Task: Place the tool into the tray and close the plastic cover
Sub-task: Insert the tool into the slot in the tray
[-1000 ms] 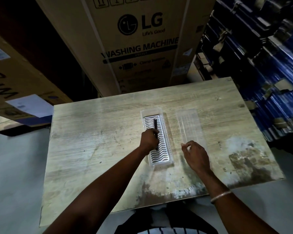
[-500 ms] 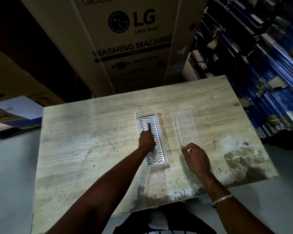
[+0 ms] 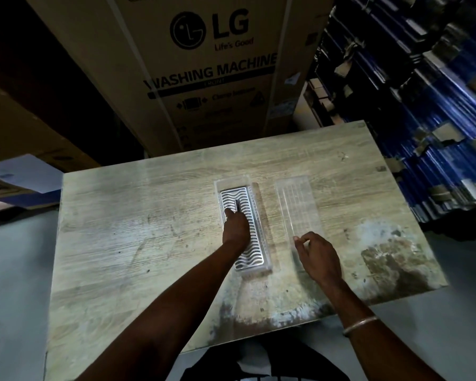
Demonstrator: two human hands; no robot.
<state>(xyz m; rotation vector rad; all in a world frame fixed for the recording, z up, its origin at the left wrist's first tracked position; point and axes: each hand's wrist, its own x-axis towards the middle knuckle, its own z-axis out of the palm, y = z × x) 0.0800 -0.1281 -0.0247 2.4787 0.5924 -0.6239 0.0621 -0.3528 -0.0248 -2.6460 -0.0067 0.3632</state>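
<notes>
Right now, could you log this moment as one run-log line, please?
left hand: on tool in tray | right hand: at cover | cover: open

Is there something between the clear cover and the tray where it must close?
Yes: the left hand rests on the tray, over the dark tool. The plastic cover lies beside it, at the right hand.

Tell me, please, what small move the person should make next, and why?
Probably let the left hand release the tool and draw clear of the tray. The tool already lies on the tray's wavy insert, while the right hand rests at the near end of the clear cover, which lies flat beside the tray and cannot go on while the left hand is over it.
</notes>
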